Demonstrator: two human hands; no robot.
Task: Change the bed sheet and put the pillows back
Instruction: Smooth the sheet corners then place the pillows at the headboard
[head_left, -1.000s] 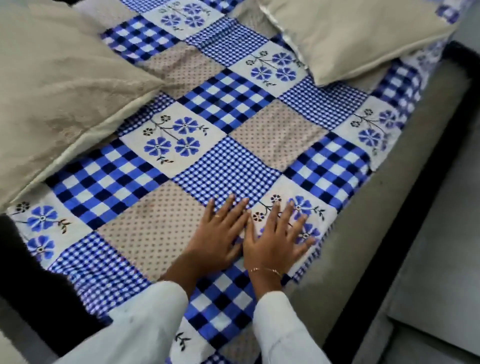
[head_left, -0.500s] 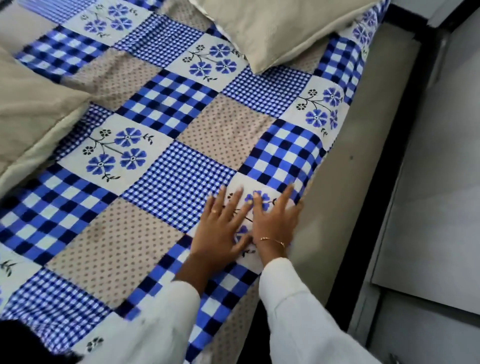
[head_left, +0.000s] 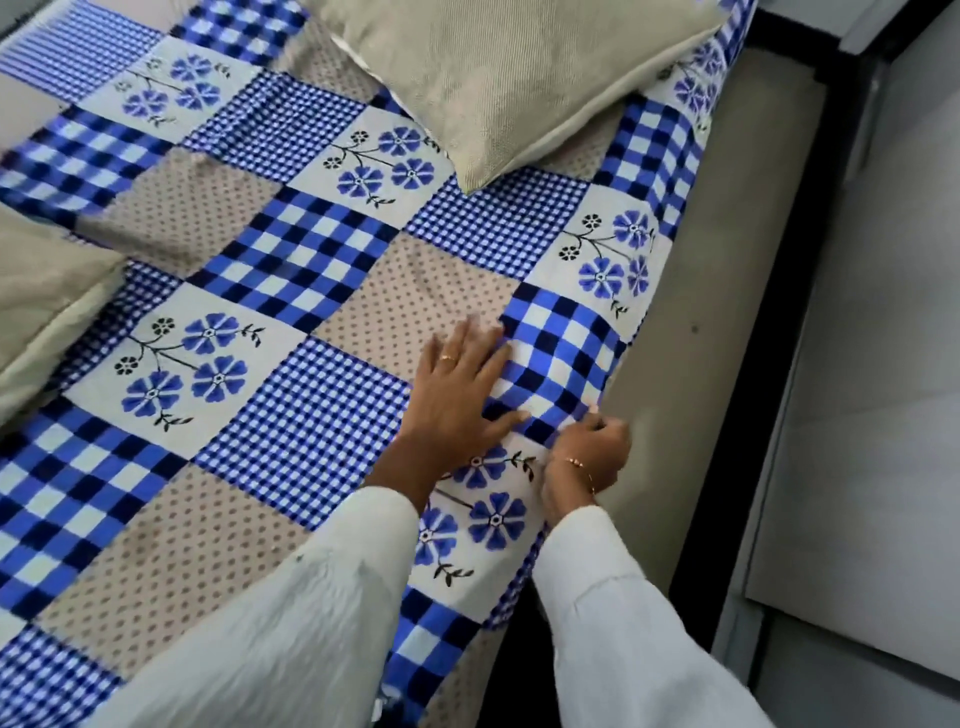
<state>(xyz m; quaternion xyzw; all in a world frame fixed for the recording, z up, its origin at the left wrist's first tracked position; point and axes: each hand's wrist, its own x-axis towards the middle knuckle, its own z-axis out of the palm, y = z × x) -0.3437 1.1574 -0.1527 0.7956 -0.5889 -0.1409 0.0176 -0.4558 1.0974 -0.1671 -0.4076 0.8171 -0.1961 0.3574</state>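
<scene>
Bed sheet: the patchwork bed sheet, in blue check, blue flower and dotted beige squares, is lying spread over the bed and reaching its right edge, where a small fold is rising by the hands.
Right hand: the right hand is sitting at the sheet's right edge with fingers curled, pinching the cloth at the border of a large blue check square.
Left hand: the left hand is lying flat on the sheet just beside the right hand, fingers straight and spread, pressing down across a beige square and the blue check square.
Far pillow: a beige pillow is resting on the sheet at the top of the view, one corner pointing toward the hands, well apart from them.
Near pillow: a second beige pillow is lying at the left edge of the view, partly cut off.
Sleeves: white sleeves are covering both forearms.
Jewellery: a ring is showing on a left finger; a thin bracelet is sitting on the right wrist.
Mattress side: a plain beige mattress side is showing below the sheet's right edge.
Frame: a dark bed frame strip is running alongside it.
Floor: grey floor is lying beyond.
</scene>
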